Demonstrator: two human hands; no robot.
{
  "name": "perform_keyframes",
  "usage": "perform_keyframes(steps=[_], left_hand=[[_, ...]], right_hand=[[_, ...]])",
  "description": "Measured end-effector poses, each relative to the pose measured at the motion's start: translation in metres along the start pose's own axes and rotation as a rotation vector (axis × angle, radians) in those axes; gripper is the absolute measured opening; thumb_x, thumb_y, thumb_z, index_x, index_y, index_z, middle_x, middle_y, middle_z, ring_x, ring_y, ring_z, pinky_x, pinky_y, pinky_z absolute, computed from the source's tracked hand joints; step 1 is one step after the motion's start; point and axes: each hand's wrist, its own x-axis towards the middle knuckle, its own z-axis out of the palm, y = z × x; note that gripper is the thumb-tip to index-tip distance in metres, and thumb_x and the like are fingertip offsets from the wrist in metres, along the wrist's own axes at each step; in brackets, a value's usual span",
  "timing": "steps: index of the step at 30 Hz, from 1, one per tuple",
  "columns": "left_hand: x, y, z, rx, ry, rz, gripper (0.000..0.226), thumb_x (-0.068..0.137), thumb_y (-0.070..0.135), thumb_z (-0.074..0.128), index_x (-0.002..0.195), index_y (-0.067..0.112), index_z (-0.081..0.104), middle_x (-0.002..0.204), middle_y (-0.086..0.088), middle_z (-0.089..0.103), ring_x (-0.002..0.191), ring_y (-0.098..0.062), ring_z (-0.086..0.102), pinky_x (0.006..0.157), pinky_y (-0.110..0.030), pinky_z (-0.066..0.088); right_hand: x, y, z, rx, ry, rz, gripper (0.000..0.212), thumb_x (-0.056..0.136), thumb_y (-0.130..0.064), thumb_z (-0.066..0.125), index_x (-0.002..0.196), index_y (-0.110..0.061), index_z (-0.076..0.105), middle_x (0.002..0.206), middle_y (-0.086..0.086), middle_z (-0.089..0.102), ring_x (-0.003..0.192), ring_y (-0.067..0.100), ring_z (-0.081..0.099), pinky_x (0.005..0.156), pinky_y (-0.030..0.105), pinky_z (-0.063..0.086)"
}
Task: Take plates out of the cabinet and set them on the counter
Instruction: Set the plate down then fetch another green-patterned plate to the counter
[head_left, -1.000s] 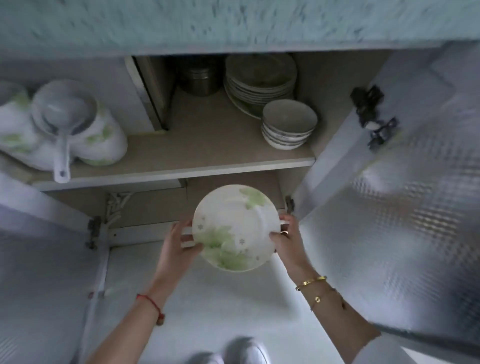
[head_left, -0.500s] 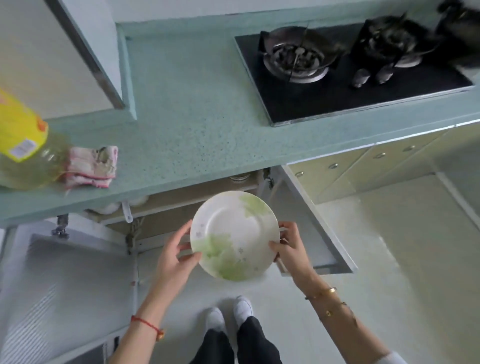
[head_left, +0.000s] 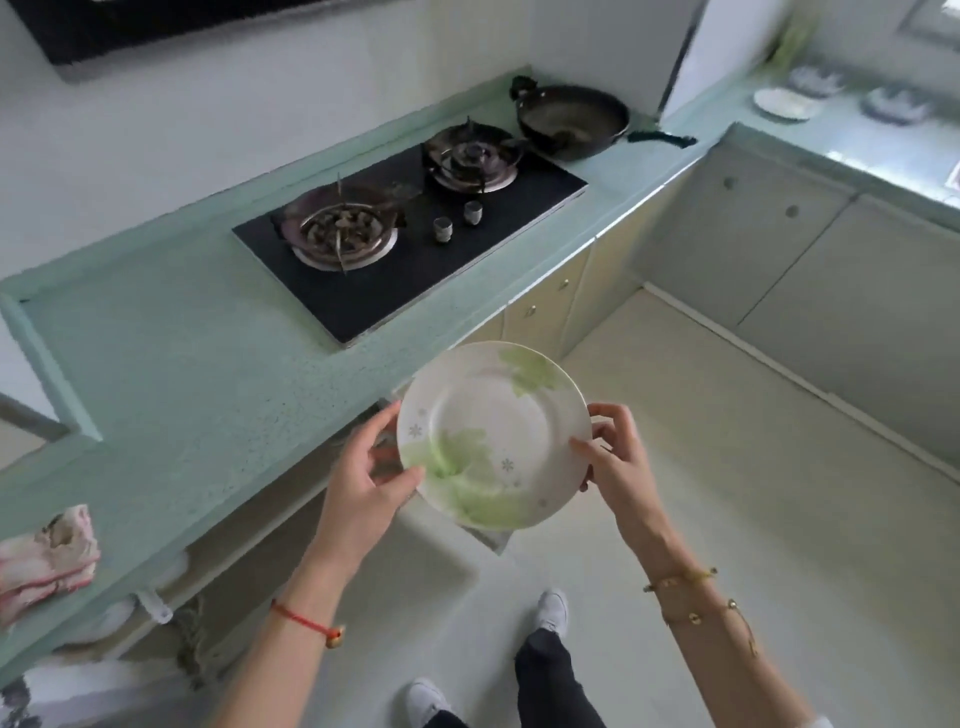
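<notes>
I hold a white plate (head_left: 493, 434) with green leaf prints in both hands, out in front of the counter edge and above the floor. My left hand (head_left: 366, 480) grips its left rim with the thumb on top. My right hand (head_left: 615, 462) pinches its right rim. The speckled green counter (head_left: 171, 364) lies to the left and beyond the plate, slightly below it. The cabinet (head_left: 270, 525) under the counter stands open, its inside mostly hidden from this angle.
A black gas hob (head_left: 410, 244) with two burners is set into the counter. A dark wok (head_left: 571, 122) sits at the far end. A folded pink-and-white cloth (head_left: 44, 556) lies near the counter's left front edge. More plates (head_left: 784, 101) rest on the far right counter.
I have stood up from the cabinet, and the view has swung up and right over the counter. The plate has risen with both hands to about counter height.
</notes>
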Motion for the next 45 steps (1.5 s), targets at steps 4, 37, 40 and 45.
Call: perform_keyframes(steps=[4, 37, 40, 45], left_hand=[[0.028, 0.038, 0.066, 0.056, -0.167, 0.035, 0.072, 0.082, 0.009, 0.074, 0.142, 0.038, 0.048, 0.133, 0.008, 0.061, 0.118, -0.009, 0.062, 0.097, -0.03, 0.054], [0.396, 0.254, 0.645, 0.0, -0.579, 0.15, 0.065, 0.079, -0.01, 0.067, 0.124, 0.035, 0.058, 0.124, -0.001, 0.068, 0.115, -0.02, 0.064, 0.096, -0.035, 0.053], [0.448, 0.281, 0.684, 0.016, -0.6, 0.159, 0.067, 0.081, -0.014, 0.065, 0.133, 0.028, 0.056, 0.127, -0.001, 0.068, 0.119, -0.019, 0.063, 0.102, -0.04, 0.051], [0.528, 0.313, 0.747, 0.049, -0.615, 0.179, 0.069, 0.081, -0.015, 0.066, 0.139, 0.021, 0.054, 0.128, -0.002, 0.067, 0.116, -0.02, 0.065, 0.099, -0.038, 0.053]], right_hand=[[0.0, -0.012, -0.069, 0.041, 0.178, 0.009, 0.028, 0.083, 0.009, 0.053, 0.107, -0.006, 0.051, 0.083, 0.006, 0.054, 0.046, 0.004, 0.052, 0.038, 0.022, 0.039], [0.362, -0.139, -0.558, 0.114, 0.685, -0.005, 0.025, 0.081, -0.003, 0.055, 0.097, -0.023, 0.055, 0.095, 0.001, 0.064, 0.079, 0.015, 0.06, 0.047, 0.022, 0.046], [0.415, -0.163, -0.587, 0.102, 0.716, -0.03, 0.025, 0.081, -0.001, 0.055, 0.098, -0.019, 0.055, 0.091, 0.003, 0.062, 0.077, 0.017, 0.058, 0.047, 0.025, 0.046], [0.498, -0.19, -0.631, 0.064, 0.771, -0.028, 0.026, 0.079, -0.001, 0.056, 0.098, -0.017, 0.056, 0.089, 0.001, 0.062, 0.078, 0.018, 0.058, 0.058, 0.031, 0.046]])
